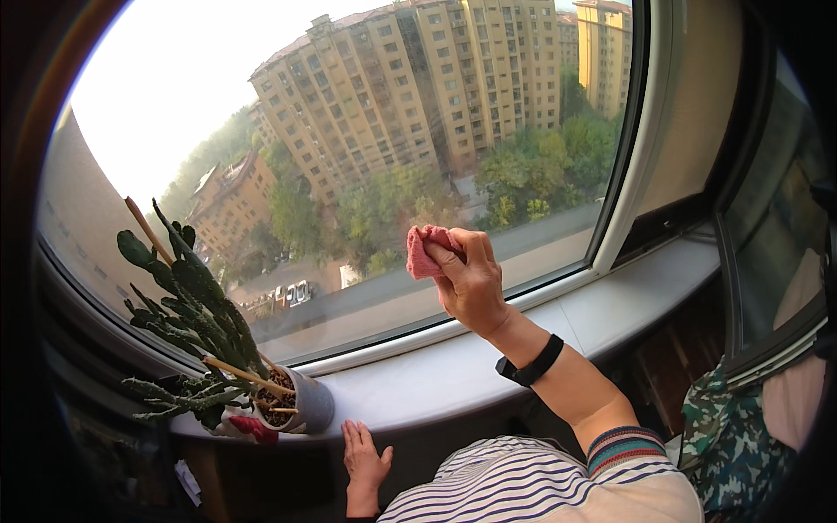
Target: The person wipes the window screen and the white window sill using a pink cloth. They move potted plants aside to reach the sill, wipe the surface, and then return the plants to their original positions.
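Observation:
My right hand (472, 278) grips a bunched pink cloth (428, 252) at the lower part of the window pane (392, 216); whether the cloth touches the glass I cannot tell. A black band is on that wrist. My left hand (365, 457) lies at the front edge of the white windowsill (418, 386), fingers a little apart and holding nothing. Just left of it stands a grey pot (310, 402) with a tall green cactus (209, 307) and several thin sticks in it.
A red and white item (252, 428) sits beside the pot. The white window frame (621, 216) bounds the pane at the right. Farther right, a dark-framed glass panel (765, 261) stands near camouflage-patterned fabric (726, 438). Buildings and trees show outside.

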Demonstrator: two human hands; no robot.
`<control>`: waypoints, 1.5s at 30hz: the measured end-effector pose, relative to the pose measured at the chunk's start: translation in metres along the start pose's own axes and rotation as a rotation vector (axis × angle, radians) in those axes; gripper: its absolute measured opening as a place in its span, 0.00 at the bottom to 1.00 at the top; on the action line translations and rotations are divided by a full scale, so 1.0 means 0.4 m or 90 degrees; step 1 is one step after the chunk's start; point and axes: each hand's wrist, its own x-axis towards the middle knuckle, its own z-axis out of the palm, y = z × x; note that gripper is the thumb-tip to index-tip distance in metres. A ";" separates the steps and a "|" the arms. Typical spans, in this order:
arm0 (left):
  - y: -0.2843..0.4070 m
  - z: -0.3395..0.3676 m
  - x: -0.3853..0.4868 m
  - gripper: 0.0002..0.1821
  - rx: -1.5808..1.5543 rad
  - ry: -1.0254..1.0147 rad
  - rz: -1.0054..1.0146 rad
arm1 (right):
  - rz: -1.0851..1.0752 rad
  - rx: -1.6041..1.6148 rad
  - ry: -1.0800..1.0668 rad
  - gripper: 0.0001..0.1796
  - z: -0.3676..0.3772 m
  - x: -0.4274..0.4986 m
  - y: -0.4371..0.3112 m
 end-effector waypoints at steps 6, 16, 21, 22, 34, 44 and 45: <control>0.000 -0.003 -0.001 0.51 -0.014 -0.001 -0.004 | 0.175 -0.035 0.272 0.13 -0.230 0.139 0.205; 0.012 0.003 0.005 0.52 0.000 -0.006 -0.015 | -0.129 -0.116 0.028 0.22 -0.014 0.096 0.022; 0.011 0.014 0.000 0.52 -0.004 0.020 -0.014 | -0.218 -0.053 -0.104 0.20 -0.040 0.065 0.015; 0.009 0.015 0.000 0.52 -0.002 0.018 -0.014 | -0.240 -0.028 -0.091 0.19 -0.062 0.082 0.021; 0.003 0.031 0.004 0.53 -0.049 0.023 -0.017 | -0.140 -0.197 0.246 0.16 -0.342 0.532 0.185; -0.017 0.041 0.003 0.54 -0.055 0.006 -0.028 | -0.439 -0.053 -0.192 0.23 -0.196 0.174 0.138; -0.018 0.041 0.005 0.55 -0.065 -0.002 -0.034 | -0.415 -0.103 -0.215 0.24 -0.222 0.202 0.145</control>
